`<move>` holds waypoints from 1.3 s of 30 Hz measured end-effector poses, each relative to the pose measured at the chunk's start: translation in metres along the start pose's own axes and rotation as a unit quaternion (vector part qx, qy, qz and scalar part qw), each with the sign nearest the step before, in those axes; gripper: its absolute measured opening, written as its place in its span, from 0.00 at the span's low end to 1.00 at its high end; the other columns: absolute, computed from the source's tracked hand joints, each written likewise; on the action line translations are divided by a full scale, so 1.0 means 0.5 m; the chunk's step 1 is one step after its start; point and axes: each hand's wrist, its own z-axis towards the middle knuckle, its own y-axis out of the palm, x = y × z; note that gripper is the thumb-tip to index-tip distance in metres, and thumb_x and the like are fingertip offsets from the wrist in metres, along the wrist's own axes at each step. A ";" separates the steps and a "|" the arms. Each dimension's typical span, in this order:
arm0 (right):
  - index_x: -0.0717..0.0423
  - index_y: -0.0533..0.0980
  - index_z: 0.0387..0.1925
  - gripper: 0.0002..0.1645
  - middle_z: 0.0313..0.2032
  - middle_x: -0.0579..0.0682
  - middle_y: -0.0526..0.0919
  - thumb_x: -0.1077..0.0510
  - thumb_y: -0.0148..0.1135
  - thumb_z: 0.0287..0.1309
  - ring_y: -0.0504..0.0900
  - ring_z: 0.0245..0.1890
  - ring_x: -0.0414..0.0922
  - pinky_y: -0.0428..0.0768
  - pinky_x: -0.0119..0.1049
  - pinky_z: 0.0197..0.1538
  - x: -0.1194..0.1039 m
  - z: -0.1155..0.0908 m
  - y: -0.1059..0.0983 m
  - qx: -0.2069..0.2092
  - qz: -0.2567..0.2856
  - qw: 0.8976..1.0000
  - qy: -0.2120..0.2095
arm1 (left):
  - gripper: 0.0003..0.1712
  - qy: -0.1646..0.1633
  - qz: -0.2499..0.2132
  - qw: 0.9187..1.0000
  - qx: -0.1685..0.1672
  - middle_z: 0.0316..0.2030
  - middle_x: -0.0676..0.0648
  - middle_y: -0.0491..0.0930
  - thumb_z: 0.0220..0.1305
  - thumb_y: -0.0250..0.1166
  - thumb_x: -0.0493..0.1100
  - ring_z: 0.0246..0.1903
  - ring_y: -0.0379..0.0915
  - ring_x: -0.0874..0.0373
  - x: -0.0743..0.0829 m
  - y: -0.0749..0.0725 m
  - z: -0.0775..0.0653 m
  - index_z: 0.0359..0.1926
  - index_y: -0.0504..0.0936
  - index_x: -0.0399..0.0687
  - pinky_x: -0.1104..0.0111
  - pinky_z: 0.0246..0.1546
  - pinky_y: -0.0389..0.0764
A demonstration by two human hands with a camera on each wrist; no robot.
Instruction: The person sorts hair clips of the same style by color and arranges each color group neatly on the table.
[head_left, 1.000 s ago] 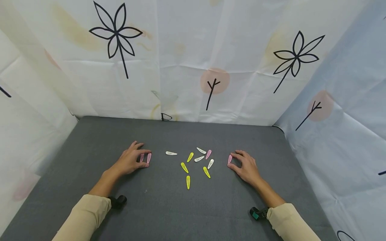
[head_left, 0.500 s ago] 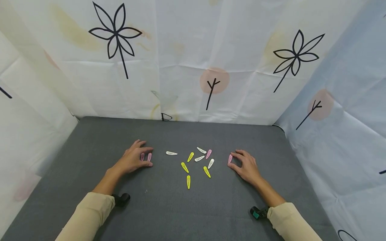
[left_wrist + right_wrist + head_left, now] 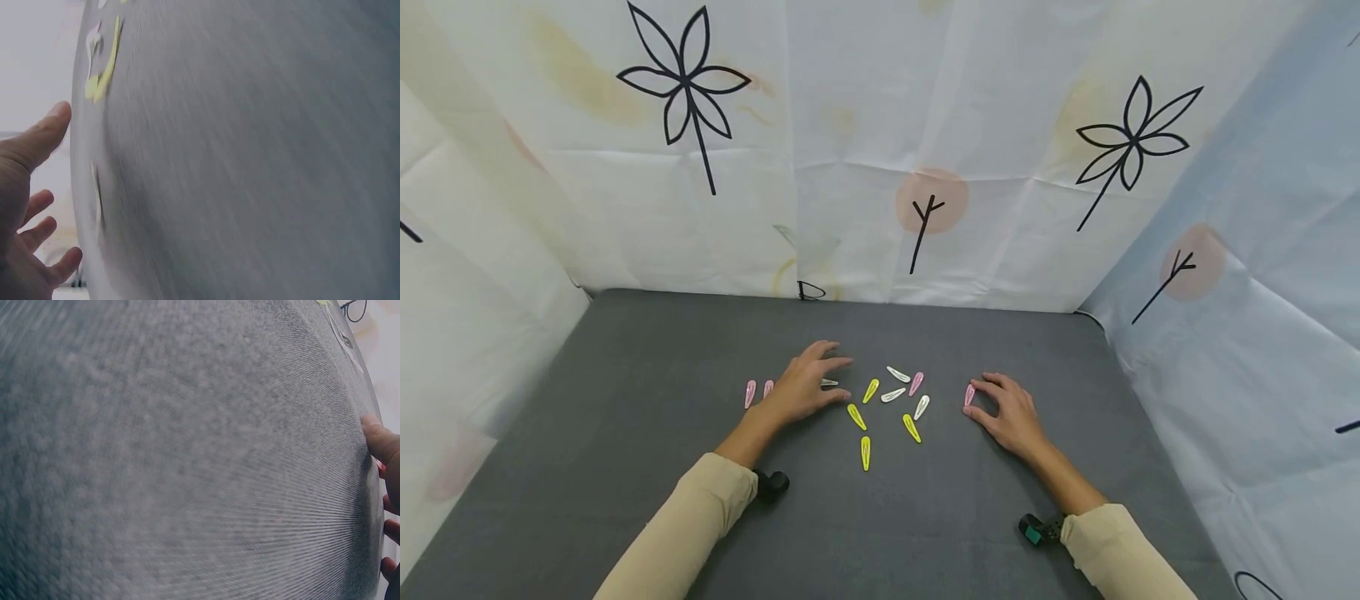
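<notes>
My left hand (image 3: 805, 385) is open over a white hair clip (image 3: 830, 382), which it partly hides. In the left wrist view, that white clip (image 3: 97, 197) lies on the cloth beside my spread thumb and fingers. My right hand (image 3: 1011, 414) holds a pink hair clip (image 3: 969, 395) between thumb and index fingertip, down at the table. Two more pink clips, one at the far left (image 3: 750, 394) and one beside it (image 3: 768, 388), lie behind my left wrist. In the right wrist view, only the thumb and some fingertips of my right hand (image 3: 386, 453) show.
Between the hands lie several loose hair clips: yellow ones such as the front clip (image 3: 866, 453), white ones such as the right-hand clip (image 3: 922, 407), and a pink clip (image 3: 916, 383). A grey cloth (image 3: 880, 533) covers the table. Printed white curtains (image 3: 850, 125) enclose the back and sides.
My left hand has let go of the pink clip at the left and moved right, over the white clip. My right hand stays at its pink clip.
</notes>
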 end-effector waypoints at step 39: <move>0.59 0.79 0.58 0.32 0.61 0.64 0.74 0.51 0.75 0.53 0.69 0.64 0.64 0.58 0.66 0.63 -0.002 0.002 0.000 -0.009 0.001 1.000 0.008 | 0.32 0.003 0.075 0.984 -0.161 0.72 0.43 0.61 0.59 0.70 0.59 0.74 0.47 0.47 0.117 0.101 0.160 0.65 0.77 0.65 0.38 0.64 0.55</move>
